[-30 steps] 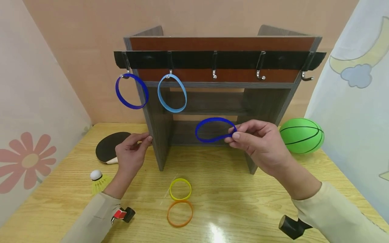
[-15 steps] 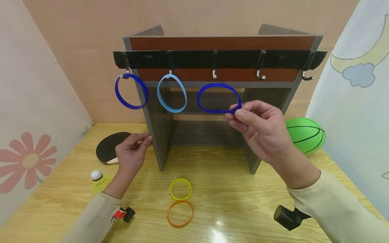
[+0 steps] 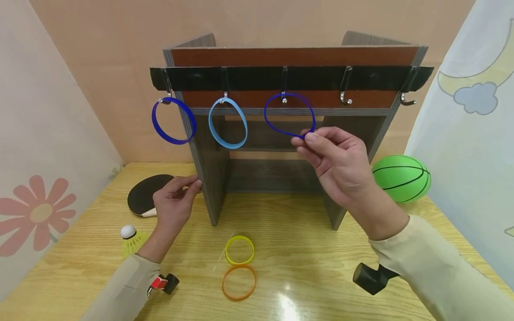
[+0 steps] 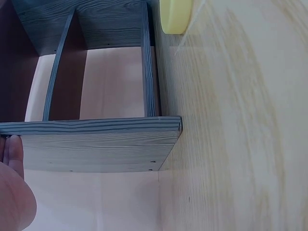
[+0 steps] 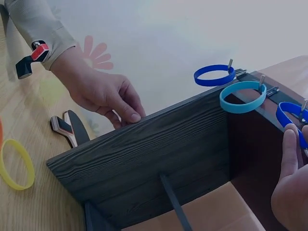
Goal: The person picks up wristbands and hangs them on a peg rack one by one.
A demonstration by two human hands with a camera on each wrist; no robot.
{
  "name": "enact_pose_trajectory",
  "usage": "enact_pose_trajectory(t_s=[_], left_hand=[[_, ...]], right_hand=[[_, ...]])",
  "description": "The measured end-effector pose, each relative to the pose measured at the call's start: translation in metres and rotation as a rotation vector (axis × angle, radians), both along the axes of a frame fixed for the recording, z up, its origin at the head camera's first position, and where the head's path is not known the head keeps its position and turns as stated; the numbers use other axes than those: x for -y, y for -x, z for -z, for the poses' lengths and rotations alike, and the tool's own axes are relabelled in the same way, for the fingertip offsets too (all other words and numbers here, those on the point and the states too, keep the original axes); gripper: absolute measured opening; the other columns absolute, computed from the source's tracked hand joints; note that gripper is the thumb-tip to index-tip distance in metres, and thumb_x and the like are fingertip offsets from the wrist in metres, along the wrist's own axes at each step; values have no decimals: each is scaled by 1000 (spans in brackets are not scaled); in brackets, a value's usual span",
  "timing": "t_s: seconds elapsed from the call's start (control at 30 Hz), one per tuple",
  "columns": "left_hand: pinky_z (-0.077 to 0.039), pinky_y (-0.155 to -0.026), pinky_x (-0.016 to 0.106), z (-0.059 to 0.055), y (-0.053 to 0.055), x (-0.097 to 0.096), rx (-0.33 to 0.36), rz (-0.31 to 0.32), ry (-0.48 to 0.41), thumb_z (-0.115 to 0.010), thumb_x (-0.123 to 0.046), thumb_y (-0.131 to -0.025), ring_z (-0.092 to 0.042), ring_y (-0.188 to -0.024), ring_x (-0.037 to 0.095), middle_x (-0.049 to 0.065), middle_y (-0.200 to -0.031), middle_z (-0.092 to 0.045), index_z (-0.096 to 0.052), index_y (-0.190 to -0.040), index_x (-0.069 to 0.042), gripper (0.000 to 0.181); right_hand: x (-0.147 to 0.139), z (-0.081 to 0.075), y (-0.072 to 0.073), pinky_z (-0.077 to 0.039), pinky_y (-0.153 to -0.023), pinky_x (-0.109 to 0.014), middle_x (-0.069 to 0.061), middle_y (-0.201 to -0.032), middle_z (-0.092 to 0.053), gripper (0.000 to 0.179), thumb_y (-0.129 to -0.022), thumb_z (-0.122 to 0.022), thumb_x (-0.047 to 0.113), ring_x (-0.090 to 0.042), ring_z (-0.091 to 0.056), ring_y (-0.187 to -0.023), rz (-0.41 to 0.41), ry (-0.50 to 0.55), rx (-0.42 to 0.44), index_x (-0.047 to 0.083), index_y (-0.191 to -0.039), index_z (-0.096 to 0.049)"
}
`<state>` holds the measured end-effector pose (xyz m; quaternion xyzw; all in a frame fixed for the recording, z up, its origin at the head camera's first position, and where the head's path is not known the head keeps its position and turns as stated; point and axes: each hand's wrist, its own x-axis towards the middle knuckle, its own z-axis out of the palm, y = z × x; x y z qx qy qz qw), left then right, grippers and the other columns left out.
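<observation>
My right hand (image 3: 335, 162) pinches the lower right edge of a blue wristband (image 3: 265, 115) between thumb and fingers. In the head view the band's upper loop overlaps the middle hook (image 3: 284, 99) of the black rail (image 3: 253, 79). My left hand (image 3: 175, 201) grips the front edge of the left side panel of the grey wooden shelf (image 3: 209, 178), thumb at the edge. Another dark blue wristband (image 5: 211, 83) hangs from the leftmost hook, and a light blue wristband (image 5: 231, 108) from the hook beside it.
On the table lie a yellow wristband (image 3: 227, 256) and an orange wristband (image 3: 223, 285), front centre. A black table tennis paddle (image 3: 146, 196) and a shuttlecock (image 3: 130, 238) are at the left. A green ball (image 3: 401, 178) sits right of the shelf. Two more hooks (image 3: 345, 99) stand at the right.
My right hand has raised the blue wristband from below the rail up to the middle hook, and the band now tilts with its loop uppermost. The left hand has stayed at the shelf panel.
</observation>
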<state>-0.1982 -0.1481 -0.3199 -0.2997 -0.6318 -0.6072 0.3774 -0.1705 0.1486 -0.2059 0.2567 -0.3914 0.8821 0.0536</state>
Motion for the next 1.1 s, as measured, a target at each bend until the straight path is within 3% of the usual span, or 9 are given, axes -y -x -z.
enact_pose_trajectory(t_s=[0.33,0.63,0.83,1.1], left_hand=[[-55,-65,19,0,-1,-2,2,-26,12,-62,23,-78,-66,-69,12,27,-77,-62,-63,-86,23,8],[-55,-66,20,-1,-1,-3,2,-3,-11,-62,24,-78,-65,-71,11,27,-76,-61,-62,-86,24,8],[-55,-66,20,-2,-2,-4,-6,5,-21,-62,23,-78,-65,-71,12,27,-75,-61,-63,-86,23,7],[-55,-66,19,0,-2,-3,3,-4,-17,-60,25,-78,-65,-71,10,29,-76,-60,-62,-86,24,8]], right_hand=[[2,12,3,-56,-77,-33,-17,-85,-67,8,-84,-65,-12,-28,-69,-81,25,-81,36,-4,-83,-68],[-1,26,3,-56,-77,-33,-15,-86,-69,10,-86,-63,-11,-26,-69,-81,55,-183,83,-2,-83,-67],[-4,50,-2,-55,-80,-36,-12,-87,-69,13,-87,-62,-10,-26,-68,-82,60,-315,153,2,-86,-67],[-2,95,-13,-54,-80,-44,-13,-86,-67,10,-85,-65,-8,-26,-68,-81,33,-541,217,2,-86,-64]])
